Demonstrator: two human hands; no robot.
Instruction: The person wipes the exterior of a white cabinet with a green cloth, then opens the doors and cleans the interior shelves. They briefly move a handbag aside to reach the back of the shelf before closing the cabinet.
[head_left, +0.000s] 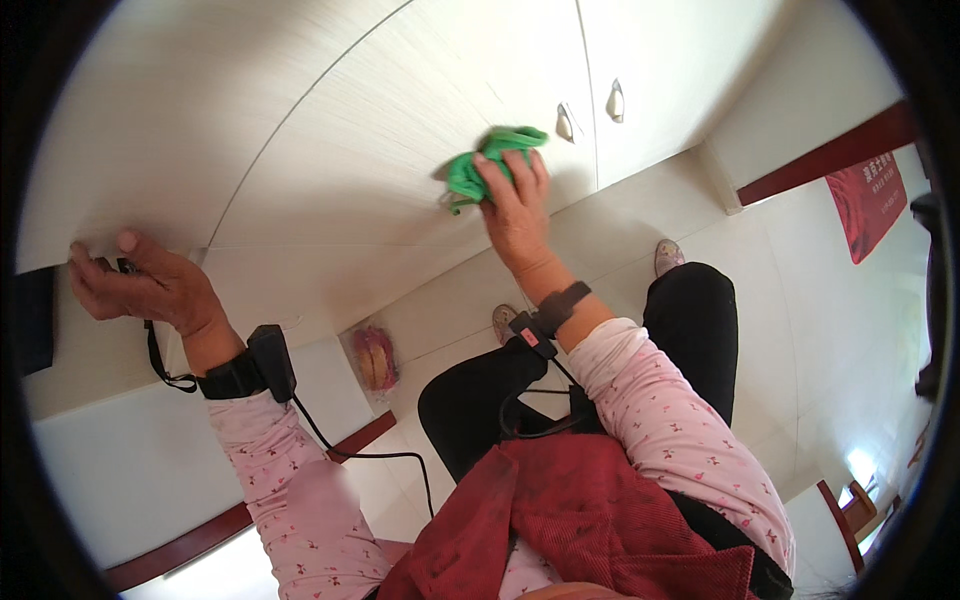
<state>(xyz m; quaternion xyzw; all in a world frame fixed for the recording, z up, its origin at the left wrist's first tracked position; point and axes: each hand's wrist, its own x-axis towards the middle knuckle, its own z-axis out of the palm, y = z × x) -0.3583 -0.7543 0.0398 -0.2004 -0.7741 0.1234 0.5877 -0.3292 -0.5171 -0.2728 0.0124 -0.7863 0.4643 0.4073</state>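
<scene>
My right hand (517, 202) presses a bunched green cloth (469, 180) against the pale wood-grain cabinet door (420, 97). The cloth lies under the fingers, a little left of a metal door handle (569, 124). At the far left, my left hand (154, 289) is at the lower edge of the upper cabinet panel (150, 150). Its thumb and fingers are spread apart, with the fingertips at that edge; whether they grip it cannot be told. A black strap (156, 356) hangs just below this hand.
A second handle (616, 101) is on the neighbouring door. A plastic-wrapped pink package (373, 360) lies on the tiled floor (465, 292) by the cabinet base. White panels with dark red edging (825, 154) stand on both sides. A red printed sheet (870, 202) is at right.
</scene>
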